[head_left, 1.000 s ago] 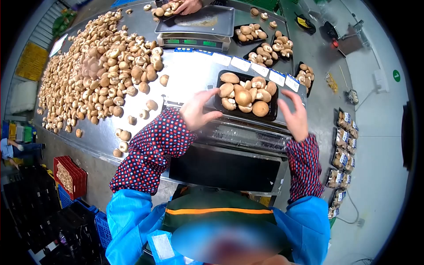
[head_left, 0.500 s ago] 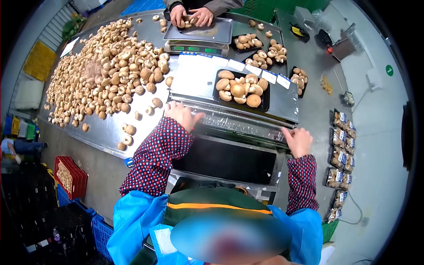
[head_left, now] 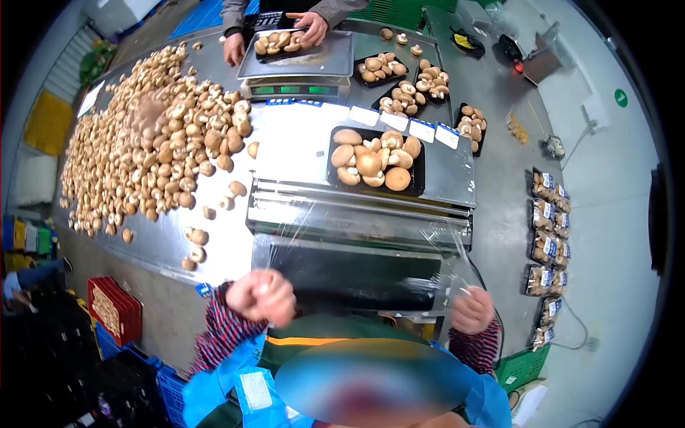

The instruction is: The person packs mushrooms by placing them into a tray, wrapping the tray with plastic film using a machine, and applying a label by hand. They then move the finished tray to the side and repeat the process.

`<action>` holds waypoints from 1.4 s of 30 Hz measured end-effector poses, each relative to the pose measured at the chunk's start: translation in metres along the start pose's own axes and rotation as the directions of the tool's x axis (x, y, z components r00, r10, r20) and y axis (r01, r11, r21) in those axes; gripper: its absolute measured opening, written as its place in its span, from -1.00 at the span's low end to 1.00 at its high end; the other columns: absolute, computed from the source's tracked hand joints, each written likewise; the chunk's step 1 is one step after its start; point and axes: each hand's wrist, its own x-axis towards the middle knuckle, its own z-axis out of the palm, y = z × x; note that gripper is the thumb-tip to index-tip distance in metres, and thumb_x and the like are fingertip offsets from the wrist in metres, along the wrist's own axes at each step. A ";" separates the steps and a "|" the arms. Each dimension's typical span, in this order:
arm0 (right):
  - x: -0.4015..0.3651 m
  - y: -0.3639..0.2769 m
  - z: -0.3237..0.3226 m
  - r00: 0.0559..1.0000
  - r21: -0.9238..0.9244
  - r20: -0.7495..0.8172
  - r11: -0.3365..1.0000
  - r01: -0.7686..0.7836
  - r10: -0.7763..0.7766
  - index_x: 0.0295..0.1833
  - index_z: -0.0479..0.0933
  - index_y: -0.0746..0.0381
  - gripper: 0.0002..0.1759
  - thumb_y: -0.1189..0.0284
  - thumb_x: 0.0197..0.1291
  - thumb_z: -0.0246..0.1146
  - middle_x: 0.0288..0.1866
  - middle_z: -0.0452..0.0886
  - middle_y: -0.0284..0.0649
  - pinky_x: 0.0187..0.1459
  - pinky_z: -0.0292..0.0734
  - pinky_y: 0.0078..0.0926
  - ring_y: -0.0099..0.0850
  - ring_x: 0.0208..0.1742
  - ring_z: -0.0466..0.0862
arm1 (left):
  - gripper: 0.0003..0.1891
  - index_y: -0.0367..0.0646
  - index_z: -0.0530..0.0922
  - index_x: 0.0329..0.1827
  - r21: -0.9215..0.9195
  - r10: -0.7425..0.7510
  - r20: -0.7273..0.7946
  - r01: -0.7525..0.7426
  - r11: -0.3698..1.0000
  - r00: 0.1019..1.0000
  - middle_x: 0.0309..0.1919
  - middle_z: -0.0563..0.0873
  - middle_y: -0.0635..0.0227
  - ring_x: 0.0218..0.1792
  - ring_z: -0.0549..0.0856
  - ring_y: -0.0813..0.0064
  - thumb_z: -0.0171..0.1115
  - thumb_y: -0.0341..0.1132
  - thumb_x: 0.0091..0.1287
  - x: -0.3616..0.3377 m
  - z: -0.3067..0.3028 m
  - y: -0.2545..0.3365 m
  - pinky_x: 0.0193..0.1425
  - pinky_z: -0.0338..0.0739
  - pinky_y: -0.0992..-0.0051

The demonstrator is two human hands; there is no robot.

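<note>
Just above view centre, toward one o'clock, a black rectangular plastic tray [head_left: 418, 178] full of brown-capped, pale-stemmed mushrooms [head_left: 369, 164], flat on a silver metal wrapping unit [head_left: 291, 153]. Below, across the unit's front and a dark rectangular plate [head_left: 342, 274] at six o'clock, thin clear plastic film [head_left: 448, 280], creased, spread toward both hands. At half past seven, bare left hand [head_left: 262, 298], motion-blurred, fingers curled tight, seemingly on the film's near left edge. At four o'clock, bare right hand [head_left: 472, 310], fist-like, clamped on the film's near right corner. Hands well apart; tray untouched by either. Along the unit's far edge, toward one o'clock, white-and-blue rectangular labels [head_left: 422, 130] in a row; beyond, more filled black trays [head_left: 401, 100]. At eleven, a grey-platformed digital scale [head_left: 296, 89] with green displays, a co-worker's hand [head_left: 312, 28] at a mushroom tray [head_left: 280, 46] on top. At ten, a broad heap of loose brown mushrooms [head_left: 150, 150]. At three, film-wrapped, labelled mushroom packs [head_left: 548, 246] in a column. At eight, a red plastic crate [head_left: 126, 314].
</note>
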 end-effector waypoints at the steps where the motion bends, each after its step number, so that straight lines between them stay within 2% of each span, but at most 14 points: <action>1: 0.009 -0.005 0.017 0.991 -0.020 0.038 0.992 0.127 -0.126 -0.53 0.24 0.17 -0.73 0.45 0.25 0.03 -0.62 0.31 -0.38 -0.67 0.19 -0.63 -0.56 -0.66 0.32 | -0.67 -0.09 0.28 -0.56 0.132 0.001 0.137 -0.020 0.991 0.991 -0.60 0.45 0.29 -0.43 0.54 0.26 -0.19 -0.18 0.39 0.014 0.014 0.007 -0.26 0.48 0.20; 4: 0.066 -0.074 0.075 0.889 -0.085 0.132 0.888 0.451 -0.439 -0.46 0.30 0.14 -0.81 0.58 0.18 0.06 -0.60 0.34 -0.37 -0.45 0.32 -0.39 -0.48 -0.56 0.37 | -0.55 -0.10 0.58 -0.44 0.053 0.414 0.252 -0.439 0.897 0.875 -0.37 0.66 0.24 0.08 0.53 0.11 -0.26 -0.11 0.43 0.090 0.021 0.064 0.32 0.24 0.05; 6: 0.140 -0.139 0.067 0.720 -0.527 0.194 0.549 0.649 -0.666 -0.24 0.49 0.31 -0.83 0.47 0.25 0.01 -0.26 0.55 -0.18 -0.10 0.42 -0.41 -0.37 -0.20 0.53 | -0.56 -0.26 0.57 -0.46 0.454 0.628 -0.079 -0.533 0.714 0.774 -0.09 0.67 0.12 0.20 0.46 0.11 -0.19 -0.16 0.40 0.171 0.053 0.098 0.44 0.08 0.18; 7: 0.183 -0.160 0.067 0.643 -0.732 0.164 0.344 0.588 -0.748 -0.11 0.54 0.37 -0.72 0.44 0.27 -0.02 -0.05 0.60 -0.08 0.10 0.42 -0.43 -0.30 0.01 0.57 | -0.64 -0.30 0.59 -0.34 0.535 0.578 0.354 -0.666 0.520 0.735 -0.04 0.65 0.08 0.19 0.49 0.17 -0.13 -0.25 0.37 0.211 -0.017 0.128 0.38 0.20 0.23; 8: 0.212 -0.195 0.023 0.617 -0.806 0.350 0.109 0.582 -0.705 -0.21 0.58 0.36 -0.72 0.50 0.26 -0.05 -0.09 0.63 -0.07 0.22 0.34 -0.31 -0.27 0.08 0.56 | -0.71 -0.28 0.60 -0.24 0.875 0.618 0.231 -0.438 0.206 0.751 -0.03 0.64 0.04 0.17 0.51 0.24 -0.11 -0.35 0.34 0.241 -0.063 0.140 0.29 0.32 0.30; 10: 0.243 -0.221 -0.049 0.751 -0.872 0.130 -0.435 -0.224 -0.648 -0.10 0.59 0.29 -0.65 0.35 0.30 -0.07 0.04 0.60 -0.13 0.22 0.31 -0.47 -0.30 0.10 0.56 | -0.66 -0.26 0.60 -0.10 0.844 0.463 0.263 0.031 -0.535 0.847 0.06 0.59 0.07 0.20 0.48 0.17 -0.20 -0.34 0.38 0.281 -0.136 0.129 0.30 0.32 0.36; 11: 0.254 -0.219 -0.080 0.859 -0.371 0.051 -0.808 -0.458 -0.510 -0.04 0.57 0.32 -0.62 0.33 0.30 -0.08 0.05 0.59 -0.08 0.21 0.33 -0.46 -0.25 0.13 0.55 | -0.62 -0.22 0.60 -0.06 0.868 0.425 0.186 0.055 -0.494 0.886 0.15 0.52 0.10 0.24 0.42 0.13 -0.21 -0.25 0.39 0.290 -0.181 0.119 0.37 0.24 0.33; 18: 0.195 -0.181 -0.037 0.761 -0.869 -0.494 0.270 -0.415 -0.420 0.25 0.29 0.24 -0.50 0.19 0.30 0.08 0.04 0.51 -0.23 -0.24 0.62 -0.56 -0.51 -0.03 0.56 | -0.52 -0.26 0.41 0.17 0.885 0.003 -0.273 0.250 0.392 0.962 -0.14 0.65 0.19 -0.15 0.62 0.50 -0.12 -0.05 0.43 0.234 -0.110 0.121 -0.03 0.50 0.52; 22: 0.179 -0.151 -0.022 0.720 -0.840 -0.541 0.248 -0.482 -0.434 0.20 0.29 0.22 -0.45 0.00 0.34 -0.08 -0.10 0.53 -0.21 -0.81 0.41 -0.69 -0.59 -0.52 0.55 | -0.39 -0.28 0.47 0.10 0.819 -0.032 -0.479 0.461 0.341 0.877 -0.12 0.65 0.21 -0.20 0.64 0.48 -0.28 0.11 0.44 0.208 -0.087 0.114 -0.13 0.56 0.53; 30: 0.065 -0.014 0.020 0.739 -0.810 -0.585 0.284 -0.512 -0.336 0.26 0.19 0.27 -0.48 0.12 0.38 -0.14 -0.15 0.53 -0.13 -0.73 0.43 -0.63 -0.50 -0.65 0.55 | -0.55 -0.21 0.52 0.05 0.955 -0.088 -0.219 0.232 0.186 0.972 -0.13 0.63 0.24 -0.19 0.62 0.55 -0.15 -0.03 0.46 0.062 -0.014 0.032 -0.02 0.51 0.49; 31: 0.060 0.002 0.014 0.703 -0.790 -0.611 0.220 -0.573 -0.364 0.27 0.18 0.29 -0.48 0.15 0.38 -0.13 -0.17 0.52 -0.13 -0.67 0.47 -0.62 -0.49 -0.64 0.55 | -0.62 -0.25 0.52 0.04 0.666 -0.294 -0.522 0.598 0.446 0.801 -0.16 0.63 0.23 -0.30 0.64 0.59 0.01 -0.10 0.42 0.048 -0.002 0.030 -0.15 0.55 0.54; 36: 0.040 0.027 -0.079 0.456 -0.703 -0.705 0.453 -0.548 -0.543 0.08 0.35 0.26 -0.59 0.15 0.36 -0.08 -0.21 0.51 -0.20 -0.60 0.54 -0.59 -0.42 -0.28 0.61 | -0.72 -0.35 0.57 -0.24 0.677 0.107 -0.658 0.523 0.517 0.746 -0.44 0.66 0.33 -0.48 0.65 0.58 0.16 -0.23 0.34 -0.010 -0.109 -0.014 -0.37 0.54 0.61; 41: 0.011 0.069 -0.130 0.519 -0.857 -0.367 0.064 -0.511 -0.772 -0.23 0.44 0.19 -0.79 0.28 0.34 0.02 -0.60 0.37 -0.43 -0.71 0.18 -0.72 -0.67 -0.73 0.34 | -0.70 -0.29 0.54 -0.30 0.880 0.667 -0.466 0.383 0.282 0.581 -0.64 0.50 0.48 -0.66 0.43 0.73 0.03 -0.20 0.41 -0.007 -0.102 -0.053 -0.58 0.29 0.68; 42: 0.018 0.077 -0.126 0.389 -0.866 -0.466 0.319 -0.384 -0.795 -0.28 0.41 0.18 -0.80 0.29 0.34 0.02 -0.64 0.30 -0.45 -0.73 0.14 -0.72 -0.68 -0.75 0.29 | -0.71 -0.27 0.54 -0.32 0.890 0.714 -0.449 0.341 0.303 0.537 -0.65 0.48 0.50 -0.67 0.40 0.74 0.04 -0.20 0.41 -0.007 -0.105 -0.060 -0.59 0.27 0.68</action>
